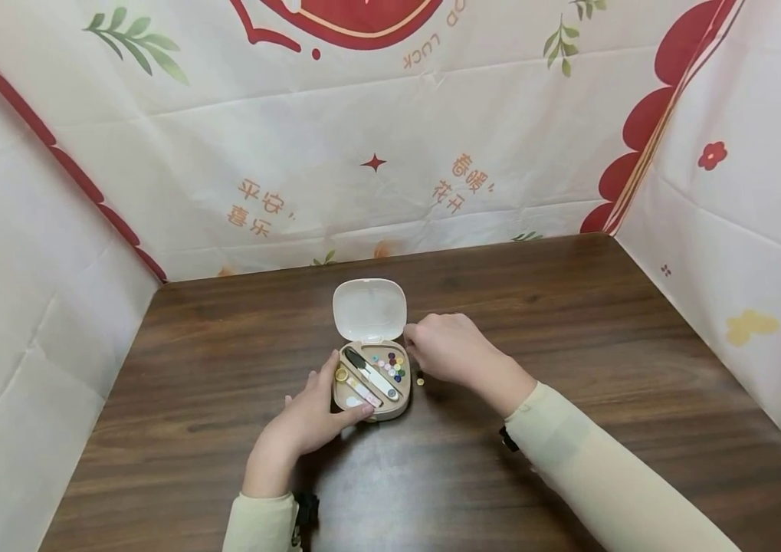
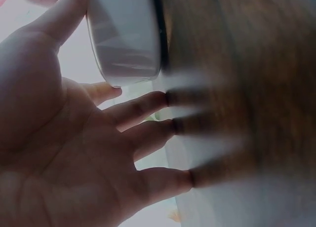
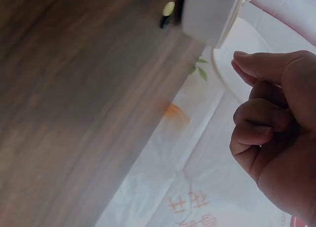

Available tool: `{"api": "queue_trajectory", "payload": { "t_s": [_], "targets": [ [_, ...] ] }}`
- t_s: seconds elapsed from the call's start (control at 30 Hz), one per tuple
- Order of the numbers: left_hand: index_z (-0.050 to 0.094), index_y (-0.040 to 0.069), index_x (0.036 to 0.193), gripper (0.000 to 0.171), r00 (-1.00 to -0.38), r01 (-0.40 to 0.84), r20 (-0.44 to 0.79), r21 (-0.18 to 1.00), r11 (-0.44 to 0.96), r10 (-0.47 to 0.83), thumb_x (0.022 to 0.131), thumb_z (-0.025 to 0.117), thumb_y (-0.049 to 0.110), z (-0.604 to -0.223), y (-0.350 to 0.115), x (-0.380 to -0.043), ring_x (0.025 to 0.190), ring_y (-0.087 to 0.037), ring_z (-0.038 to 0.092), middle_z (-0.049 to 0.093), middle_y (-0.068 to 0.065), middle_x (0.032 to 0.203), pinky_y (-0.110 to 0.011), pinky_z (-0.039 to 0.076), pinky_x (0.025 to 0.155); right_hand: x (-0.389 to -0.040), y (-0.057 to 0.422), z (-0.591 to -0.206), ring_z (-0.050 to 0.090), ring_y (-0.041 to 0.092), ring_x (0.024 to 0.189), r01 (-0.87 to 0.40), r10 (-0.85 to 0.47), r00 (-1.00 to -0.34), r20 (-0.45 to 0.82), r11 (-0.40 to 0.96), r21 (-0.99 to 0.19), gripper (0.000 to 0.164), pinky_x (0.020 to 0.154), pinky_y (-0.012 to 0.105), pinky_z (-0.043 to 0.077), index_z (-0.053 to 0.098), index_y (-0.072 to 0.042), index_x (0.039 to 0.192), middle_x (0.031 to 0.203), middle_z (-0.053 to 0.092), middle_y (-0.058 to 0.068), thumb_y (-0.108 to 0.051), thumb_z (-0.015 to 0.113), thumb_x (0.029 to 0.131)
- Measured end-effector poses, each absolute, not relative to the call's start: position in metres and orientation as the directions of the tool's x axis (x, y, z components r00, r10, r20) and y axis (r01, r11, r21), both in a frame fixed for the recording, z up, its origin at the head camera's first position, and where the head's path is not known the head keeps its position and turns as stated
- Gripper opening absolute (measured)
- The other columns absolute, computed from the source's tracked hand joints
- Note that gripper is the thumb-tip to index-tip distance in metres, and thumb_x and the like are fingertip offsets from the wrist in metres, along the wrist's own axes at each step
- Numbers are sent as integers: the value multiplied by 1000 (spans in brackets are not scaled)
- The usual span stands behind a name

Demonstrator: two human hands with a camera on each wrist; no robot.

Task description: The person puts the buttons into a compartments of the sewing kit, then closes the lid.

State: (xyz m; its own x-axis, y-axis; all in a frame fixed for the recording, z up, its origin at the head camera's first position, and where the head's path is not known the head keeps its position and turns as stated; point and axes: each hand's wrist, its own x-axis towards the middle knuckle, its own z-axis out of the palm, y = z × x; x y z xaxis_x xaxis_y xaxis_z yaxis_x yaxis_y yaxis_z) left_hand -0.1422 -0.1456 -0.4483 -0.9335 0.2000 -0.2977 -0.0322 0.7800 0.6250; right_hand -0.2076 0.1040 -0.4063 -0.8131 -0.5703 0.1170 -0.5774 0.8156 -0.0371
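Observation:
A small beige sewing-kit box (image 1: 400,410) stands on the table with its white lid (image 1: 369,308) raised. My left hand (image 1: 307,418) steadies it, thumb on the front rim and index finger along the left side; in the left wrist view the other fingers are spread, tips at the tabletop. Small coloured buttons (image 1: 392,368) fill the right compartment. A black-and-white tool (image 1: 372,374) lies diagonally in the middle. My right hand (image 1: 448,346) is beside the lid's right edge, thumb and index tips together and other fingers curled; nothing shows between them.
A single yellow button (image 1: 421,381) lies on the wooden table (image 1: 224,353) just right of the box. White printed cloth (image 1: 335,115) hangs behind and along both sides of the table.

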Motion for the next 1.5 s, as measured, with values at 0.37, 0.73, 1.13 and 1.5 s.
{"api": "queue_trajectory", "payload": {
  "t_s": [0.37, 0.73, 1.13, 1.5],
  "targets": [
    [12, 18, 173, 111, -933, -33, -298, 626, 779, 200, 93, 75, 61, -451, -146, -143, 164, -46, 18, 26, -25, 175, -82, 8, 124, -202, 123, -426, 50, 16, 54, -546, -546, -837, 28, 834, -74, 25, 47, 39, 42, 64, -21, 72, 64, 59, -4, -12, 71, 94],
    [13, 18, 173, 110, -937, -38, -292, 631, 775, 192, 93, 75, 61, -450, -147, -142, 164, -46, 19, 26, -23, 175, -82, 8, 124, -195, 119, -439, 50, 14, 57, -550, -555, -832, -2, 824, -138, 26, 50, 38, 43, 63, -23, 70, 64, 56, -8, -13, 76, 91],
    [12, 17, 173, 111, -936, -39, -295, 630, 775, 193, 93, 75, 61, -451, -146, -141, 164, -46, 19, 26, -24, 175, -81, 8, 125, -196, 109, -446, 56, 18, 61, -466, -475, -879, -27, 871, -152, 22, 54, 46, 50, 70, -20, 73, 67, 63, -1, -17, 74, 94],
    [12, 18, 173, 111, -934, -37, -298, 625, 780, 194, 93, 75, 62, -448, -144, -140, 164, -46, 18, 26, -24, 175, -81, 8, 125, -193, 104, -441, 56, 20, 60, -416, -428, -901, -71, 899, -137, 25, 54, 48, 52, 68, -17, 71, 69, 65, 2, -14, 73, 95]
  ]
}}
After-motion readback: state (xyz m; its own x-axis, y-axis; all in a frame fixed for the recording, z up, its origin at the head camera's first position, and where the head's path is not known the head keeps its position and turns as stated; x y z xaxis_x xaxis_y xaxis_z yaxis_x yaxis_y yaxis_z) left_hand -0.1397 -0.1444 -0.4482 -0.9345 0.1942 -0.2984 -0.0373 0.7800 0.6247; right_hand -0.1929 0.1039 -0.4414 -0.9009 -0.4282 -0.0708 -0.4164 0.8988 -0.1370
